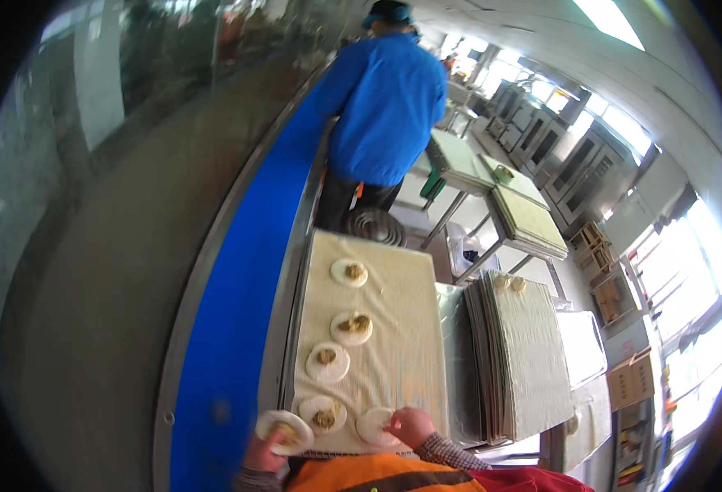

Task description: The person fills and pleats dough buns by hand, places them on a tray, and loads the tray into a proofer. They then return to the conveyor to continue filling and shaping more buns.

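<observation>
My left hand holds a round white dough wrapper with brownish filling, lifted at the tray's near left corner beside the belt. Fingertips of my right hand pinch the right edge of another dough wrapper, which lies on the cloth-covered tray; no filling shows on it. Between the hands rests a wrapper with a clump of filling. Farther up the tray lie several more filled dough wrappers, open and flat, in a loose column along the left side.
A blue conveyor belt runs along the left. A stack of cloth-covered trays stands to the right. Ahead, a person in a blue jacket faces away beside the belt. Tables with boards stand beyond, and a cardboard box at far right.
</observation>
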Demonstrator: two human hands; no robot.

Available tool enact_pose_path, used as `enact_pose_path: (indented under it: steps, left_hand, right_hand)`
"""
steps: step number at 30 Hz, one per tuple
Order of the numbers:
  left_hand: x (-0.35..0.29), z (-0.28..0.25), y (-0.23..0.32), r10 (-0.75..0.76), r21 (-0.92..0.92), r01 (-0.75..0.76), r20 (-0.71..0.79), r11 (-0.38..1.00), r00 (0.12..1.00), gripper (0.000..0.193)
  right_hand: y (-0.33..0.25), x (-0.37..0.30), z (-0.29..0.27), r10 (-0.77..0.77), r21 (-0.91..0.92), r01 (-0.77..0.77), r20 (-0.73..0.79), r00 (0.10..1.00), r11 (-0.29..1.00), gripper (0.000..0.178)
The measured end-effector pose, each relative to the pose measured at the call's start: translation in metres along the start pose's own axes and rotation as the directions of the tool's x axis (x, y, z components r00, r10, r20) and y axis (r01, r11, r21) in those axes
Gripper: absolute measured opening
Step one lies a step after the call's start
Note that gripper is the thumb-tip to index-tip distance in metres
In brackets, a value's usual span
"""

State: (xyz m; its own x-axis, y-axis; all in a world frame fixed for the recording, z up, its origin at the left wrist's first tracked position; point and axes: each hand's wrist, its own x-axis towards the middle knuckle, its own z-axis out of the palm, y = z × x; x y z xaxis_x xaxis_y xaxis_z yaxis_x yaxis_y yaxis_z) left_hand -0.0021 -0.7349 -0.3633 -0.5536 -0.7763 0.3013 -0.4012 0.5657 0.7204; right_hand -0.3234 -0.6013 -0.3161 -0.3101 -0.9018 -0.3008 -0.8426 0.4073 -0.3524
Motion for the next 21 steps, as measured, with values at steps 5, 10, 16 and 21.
enact_pose_path:
  steps: [5, 10, 16, 21]
  left_hand:
    - [0.017, 0.065, 0.012, 0.235, -0.331, -0.142, 0.261, 0.933, 0.936, 0.034]
    - [0.021, 0.095, 0.071, -0.268, -0.717, 0.697, 0.67, 0.006, 0.692, 0.03]
    - [-0.048, 0.061, 0.117, -0.562, -0.915, 0.395, 0.369, -0.081, 0.741, 0.036]
    - [-0.171, 0.022, 0.085, -0.881, -0.967, 0.148, -0.12, 0.209, 0.457, 0.034]
  right_hand:
    - [0.009, -0.008, 0.007, 0.052, 0.098, -0.041, -0.117, 0.992, 0.994, 0.031]
    - [0.013, -0.004, 0.005, -0.042, -0.034, 0.044, 0.046, 0.998, 0.998, 0.026]
    - [0.038, -0.007, -0.012, -0.311, 0.237, 0.378, -0.275, 0.91, 0.895, 0.032]
    - [0.044, 0.04, -0.017, -0.387, -0.016, 0.39, -0.151, 0.91, 0.921, 0.031]
